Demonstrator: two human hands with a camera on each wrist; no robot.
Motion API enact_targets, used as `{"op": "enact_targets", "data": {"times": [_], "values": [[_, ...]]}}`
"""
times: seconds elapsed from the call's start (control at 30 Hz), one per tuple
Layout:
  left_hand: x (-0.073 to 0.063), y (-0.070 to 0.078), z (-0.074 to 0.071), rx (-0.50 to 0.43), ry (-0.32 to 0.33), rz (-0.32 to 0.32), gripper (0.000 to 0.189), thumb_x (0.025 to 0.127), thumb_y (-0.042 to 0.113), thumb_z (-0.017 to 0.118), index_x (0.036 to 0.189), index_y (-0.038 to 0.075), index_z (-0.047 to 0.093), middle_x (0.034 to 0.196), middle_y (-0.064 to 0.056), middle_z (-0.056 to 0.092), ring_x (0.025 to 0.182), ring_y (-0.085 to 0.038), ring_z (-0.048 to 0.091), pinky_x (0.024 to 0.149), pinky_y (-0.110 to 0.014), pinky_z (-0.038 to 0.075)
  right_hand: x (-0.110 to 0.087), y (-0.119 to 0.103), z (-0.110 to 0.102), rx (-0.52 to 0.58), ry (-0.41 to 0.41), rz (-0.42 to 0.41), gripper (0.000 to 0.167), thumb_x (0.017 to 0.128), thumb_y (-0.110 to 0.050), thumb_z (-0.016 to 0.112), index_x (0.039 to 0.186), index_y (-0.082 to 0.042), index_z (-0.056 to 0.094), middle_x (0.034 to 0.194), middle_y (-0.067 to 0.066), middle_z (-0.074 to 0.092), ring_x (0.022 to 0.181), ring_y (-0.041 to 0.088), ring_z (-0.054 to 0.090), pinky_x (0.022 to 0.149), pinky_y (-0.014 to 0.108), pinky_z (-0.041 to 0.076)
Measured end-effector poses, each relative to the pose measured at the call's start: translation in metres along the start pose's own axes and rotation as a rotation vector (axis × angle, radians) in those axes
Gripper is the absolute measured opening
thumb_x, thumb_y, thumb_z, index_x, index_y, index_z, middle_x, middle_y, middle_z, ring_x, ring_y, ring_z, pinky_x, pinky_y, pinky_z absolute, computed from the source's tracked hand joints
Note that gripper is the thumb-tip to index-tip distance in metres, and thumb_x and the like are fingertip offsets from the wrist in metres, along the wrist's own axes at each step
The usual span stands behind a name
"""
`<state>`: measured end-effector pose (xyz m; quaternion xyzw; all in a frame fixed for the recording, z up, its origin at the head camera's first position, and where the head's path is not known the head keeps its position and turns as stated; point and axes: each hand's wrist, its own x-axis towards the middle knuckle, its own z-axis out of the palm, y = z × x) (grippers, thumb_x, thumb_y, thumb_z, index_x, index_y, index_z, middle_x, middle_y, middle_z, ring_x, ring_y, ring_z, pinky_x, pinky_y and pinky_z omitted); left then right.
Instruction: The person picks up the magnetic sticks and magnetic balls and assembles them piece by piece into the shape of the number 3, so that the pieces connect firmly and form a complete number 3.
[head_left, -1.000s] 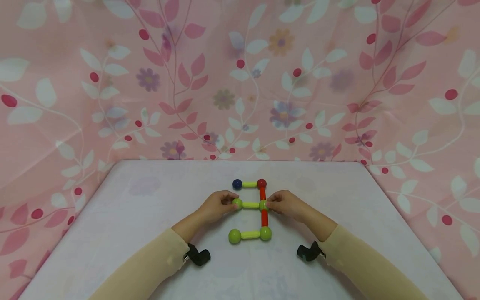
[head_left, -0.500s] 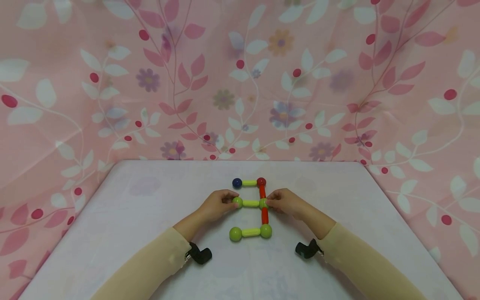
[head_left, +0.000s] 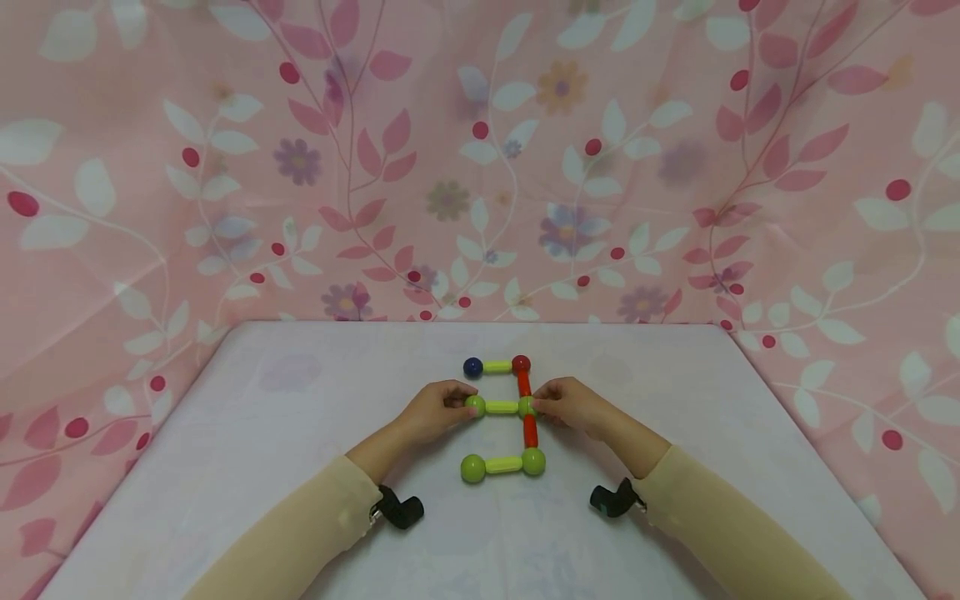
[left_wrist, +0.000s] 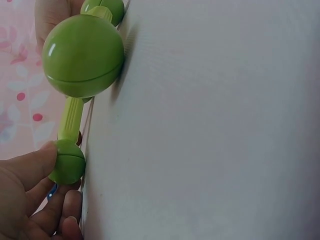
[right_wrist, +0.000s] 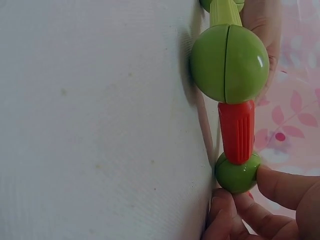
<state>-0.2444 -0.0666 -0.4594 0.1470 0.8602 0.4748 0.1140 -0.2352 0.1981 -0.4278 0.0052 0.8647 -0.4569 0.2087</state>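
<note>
A flat figure of toy building balls and rods lies on the table. My left hand (head_left: pixel 433 411) pinches the green ball (head_left: pixel 476 407) at the left end of its middle bar, thumb on the ball in the left wrist view. My right hand (head_left: pixel 573 406) pinches the other green ball (head_left: pixel 527 407) of that bar, and a yellow-green rod (head_left: pixel 502 407) joins the two. Red rods (head_left: pixel 531 432) run from the right ball to a red ball (head_left: pixel 521 364) at the far side and a large green ball (right_wrist: pixel 230 64) at the near side.
The far bar ends in a dark blue ball (head_left: pixel 472 367). A second green ball (head_left: pixel 473 468) ends the near bar. Black wrist cameras (head_left: pixel 401 508) hang at both sleeves. A pink floral cloth (head_left: pixel 480 167) stands behind the white table (head_left: pixel 300 358).
The figure has shifted slightly away from me and turned a little, its near bar moving right and its far bar left. Both hands keep their hold on the same balls.
</note>
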Motion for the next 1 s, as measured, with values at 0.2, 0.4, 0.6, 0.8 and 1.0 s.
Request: {"op": "enact_targets", "data": {"times": [0.2, 0.4, 0.6, 0.8, 1.0], "values": [[0.0, -0.001, -0.001, -0.011, -0.005, 0.001, 0.03, 0.092, 0.017, 0.075, 0.121, 0.009, 0.07, 0.101, 0.001, 0.069, 0.092, -0.012, 0.061, 0.083, -0.03, 0.051, 0.001, 0.001, 0.001, -0.008, 0.003, 0.0, 0.02, 0.099, -0.018, 0.065, 0.113, -0.003, 0.068, 0.097, 0.007, 0.063, 0.087, 0.02, 0.056, 0.076, 0.029, 0.05], [0.003, -0.002, 0.0, -0.032, -0.006, 0.017, 0.03, 0.092, 0.015, 0.074, 0.121, 0.007, 0.069, 0.104, -0.001, 0.07, 0.093, -0.013, 0.062, 0.083, -0.03, 0.051, 0.001, 0.002, -0.002, -0.013, 0.009, -0.018, 0.021, 0.1, -0.018, 0.064, 0.113, -0.003, 0.068, 0.096, 0.006, 0.064, 0.085, 0.02, 0.056, 0.075, 0.029, 0.049], [0.004, -0.003, 0.001, -0.041, 0.0, 0.014, 0.03, 0.092, 0.015, 0.074, 0.121, 0.007, 0.07, 0.105, -0.001, 0.07, 0.094, -0.013, 0.062, 0.083, -0.03, 0.051, 0.0, 0.003, -0.003, -0.009, 0.01, -0.017, 0.021, 0.099, -0.019, 0.065, 0.111, -0.002, 0.069, 0.094, 0.007, 0.064, 0.084, 0.02, 0.056, 0.074, 0.029, 0.048], [0.0, -0.002, -0.002, -0.032, 0.007, -0.004, 0.03, 0.093, 0.018, 0.073, 0.121, 0.008, 0.069, 0.112, -0.003, 0.071, 0.103, -0.017, 0.065, 0.092, -0.035, 0.051, 0.0, 0.004, -0.005, 0.024, -0.013, -0.026, 0.025, 0.098, -0.021, 0.066, 0.114, -0.001, 0.068, 0.097, 0.008, 0.066, 0.086, 0.02, 0.058, 0.077, 0.032, 0.05], [-0.01, -0.002, -0.014, -0.013, 0.006, -0.059, 0.03, 0.097, 0.022, 0.068, 0.124, 0.009, 0.067, 0.118, -0.003, 0.07, 0.114, -0.021, 0.063, 0.098, -0.041, 0.049, -0.007, 0.011, -0.019, 0.073, -0.072, -0.041, 0.033, 0.1, -0.022, 0.063, 0.125, 0.0, 0.064, 0.116, 0.011, 0.066, 0.101, 0.023, 0.062, 0.092, 0.04, 0.053]]}}
